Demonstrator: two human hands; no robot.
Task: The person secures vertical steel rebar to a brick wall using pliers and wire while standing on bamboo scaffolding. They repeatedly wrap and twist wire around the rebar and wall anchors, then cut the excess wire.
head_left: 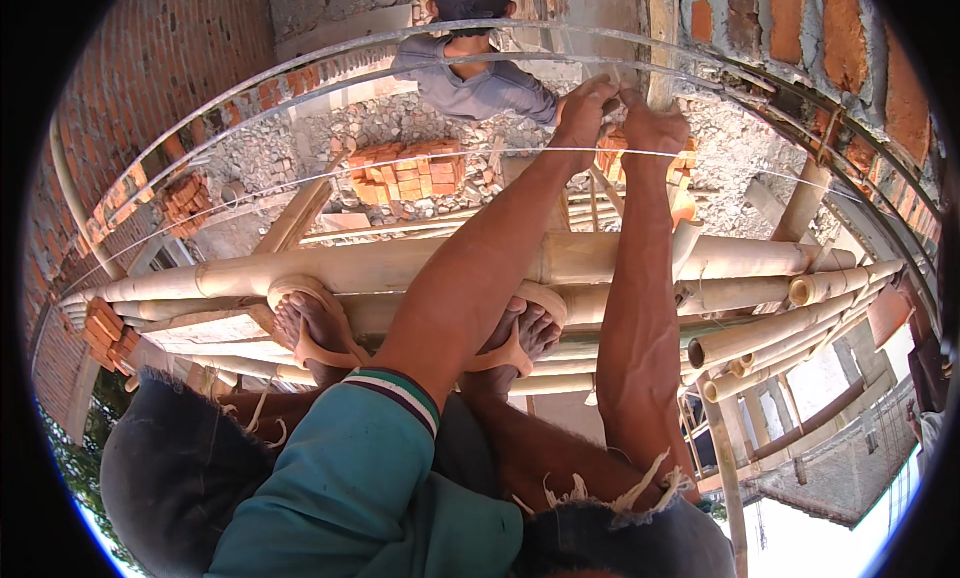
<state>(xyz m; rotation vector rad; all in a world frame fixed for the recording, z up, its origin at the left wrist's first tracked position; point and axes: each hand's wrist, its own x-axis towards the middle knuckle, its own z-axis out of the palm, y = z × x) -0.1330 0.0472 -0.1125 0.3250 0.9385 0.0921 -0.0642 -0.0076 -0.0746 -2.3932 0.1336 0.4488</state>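
Observation:
Both my arms reach forward past the scaffold, and my two hands come close together at the far side. My left hand (583, 116) is closed, its fingers curled near the lower of two long steel bars (330, 90). Beside it, my right hand (654, 130) is closed in a fist with its fingertips turned toward the left one. What lies between the fingers is too small to make out. Right behind my right hand stands an upright pale pole (661, 38). A thin white string (430, 159) stretches across the view, level with my wrists.
I squat in sandals on bamboo poles (380, 268); cut pole ends (715, 352) jut out at right. Below lie rubble and a brick stack (408, 172). Loose bricks (108, 333) rest on the left end. Another person (470, 78) is below, beyond the bars. A brick wall (845, 38) rises at far right.

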